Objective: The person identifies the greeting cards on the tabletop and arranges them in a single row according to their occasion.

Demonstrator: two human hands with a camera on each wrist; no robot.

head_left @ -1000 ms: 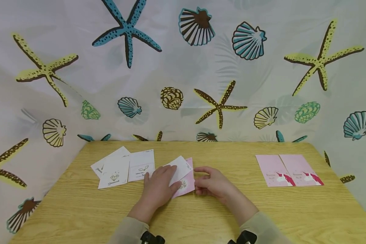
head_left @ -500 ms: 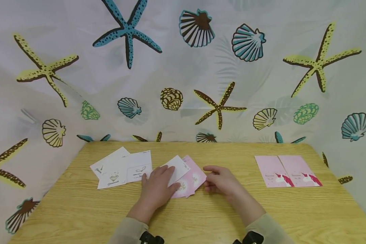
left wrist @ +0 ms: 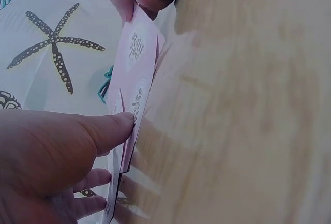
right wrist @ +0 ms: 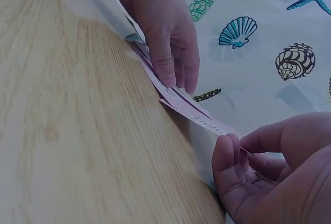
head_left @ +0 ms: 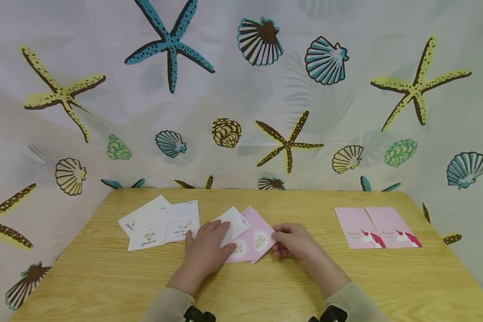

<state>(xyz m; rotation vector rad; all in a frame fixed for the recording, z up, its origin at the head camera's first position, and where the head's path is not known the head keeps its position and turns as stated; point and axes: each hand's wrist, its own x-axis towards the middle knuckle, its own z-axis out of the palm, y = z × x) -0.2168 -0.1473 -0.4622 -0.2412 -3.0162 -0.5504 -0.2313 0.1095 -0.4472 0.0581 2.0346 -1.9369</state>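
Observation:
My left hand point(head_left: 206, 247) rests on a white card point(head_left: 235, 222) and a pink card point(head_left: 237, 252) with gold lettering. Its fingers lie fairly straight, and in the left wrist view the thumb point(left wrist: 116, 131) presses on the pink one. Another pink card point(head_left: 261, 237) is fanned out to the right, partly overlapping these. My right hand point(head_left: 299, 243) pinches its right corner between thumb and fingers; the right wrist view shows this corner grip point(right wrist: 243, 149) from close by.
Several white cards point(head_left: 149, 223) overlap at the left of the wooden table point(head_left: 241, 295), some with gold prints. Two pink unicorn cards point(head_left: 376, 227) lie side by side at the right. A curtain point(head_left: 241, 94) with starfish and shells hangs behind the table.
A second pink card has come out from beneath the left hand and slid right. My right hand moved slightly right and now pinches its corner. The left hand stays nearly in place.

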